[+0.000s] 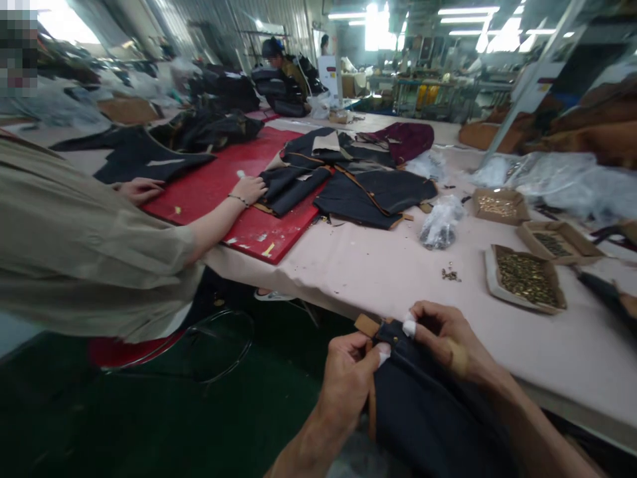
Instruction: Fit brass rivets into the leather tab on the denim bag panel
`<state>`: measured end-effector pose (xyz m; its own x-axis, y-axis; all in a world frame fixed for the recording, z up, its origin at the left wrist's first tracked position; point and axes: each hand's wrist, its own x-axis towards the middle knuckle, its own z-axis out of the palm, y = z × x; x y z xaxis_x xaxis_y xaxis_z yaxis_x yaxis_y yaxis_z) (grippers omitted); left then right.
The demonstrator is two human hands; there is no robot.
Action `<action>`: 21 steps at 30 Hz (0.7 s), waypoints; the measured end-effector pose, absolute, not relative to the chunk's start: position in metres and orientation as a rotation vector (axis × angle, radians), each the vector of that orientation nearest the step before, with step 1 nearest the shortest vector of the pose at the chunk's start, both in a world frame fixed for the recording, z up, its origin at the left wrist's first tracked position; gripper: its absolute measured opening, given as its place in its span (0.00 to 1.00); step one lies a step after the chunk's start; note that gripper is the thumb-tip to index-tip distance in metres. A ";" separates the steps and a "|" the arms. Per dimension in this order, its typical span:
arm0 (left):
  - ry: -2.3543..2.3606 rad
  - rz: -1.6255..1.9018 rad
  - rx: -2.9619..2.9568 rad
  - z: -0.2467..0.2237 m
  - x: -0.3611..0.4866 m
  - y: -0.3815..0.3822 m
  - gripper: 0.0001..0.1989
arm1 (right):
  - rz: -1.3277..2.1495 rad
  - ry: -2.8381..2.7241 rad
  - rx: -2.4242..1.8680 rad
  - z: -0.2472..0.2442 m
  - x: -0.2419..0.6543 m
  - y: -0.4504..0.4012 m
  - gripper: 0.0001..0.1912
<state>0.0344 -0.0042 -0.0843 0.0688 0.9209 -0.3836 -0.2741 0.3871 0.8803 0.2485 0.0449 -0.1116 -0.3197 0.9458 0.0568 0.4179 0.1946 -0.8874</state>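
**Inspector:** Head view shows both hands pinched shut on a dark navy fabric garment piece with tan leather trim (428, 405) at the near edge of the pale pink work table (378, 265). The left hand (348, 378) clamps the tan strap edge between thumb and fingers; the right hand (448, 338), fingertip taped white, presses the top corner.

**Supervisor:** Where does the piece lie against the grip?

**Inspector:** Its upper corner sits between the two hands; the rest hangs down towards the lap, below the table edge. In my judgement, good practice is to keep the trim flat and taut between the pinches, thumbs close to the small brass fitting.

**Supervisor:** Surroundings?

**Inspector:** An open cardboard tray of brass rivets (526, 277) lies to the right, near. A co-worker's hand (249, 190) rests on dark cloth at a red cutting board (249, 232), well apart.
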 end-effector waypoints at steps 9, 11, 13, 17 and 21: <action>1.162 1.027 0.628 -0.091 0.025 0.004 0.15 | 0.127 -1.735 -1.796 -0.174 0.363 0.121 0.16; 1.169 1.023 0.619 -0.093 0.024 0.005 0.16 | 0.091 -1.782 -1.804 -0.176 0.368 0.128 0.15; 1.165 1.016 0.606 -0.095 0.023 0.006 0.16 | 0.076 -1.838 -1.806 -0.176 0.368 0.133 0.14; 1.155 1.015 0.583 -0.096 0.019 0.005 0.17 | 0.089 -1.931 -1.805 -0.174 0.365 0.132 0.10; 1.149 1.025 0.550 -0.096 0.016 0.005 0.17 | 0.147 -2.024 -1.754 -0.171 0.367 0.124 0.08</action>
<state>0.0158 0.0048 -0.0962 0.0566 0.8773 -0.4766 -0.3740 0.4612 0.8047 0.3671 0.1237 -0.1708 -0.0856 0.9600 0.2664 0.9114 0.1835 -0.3683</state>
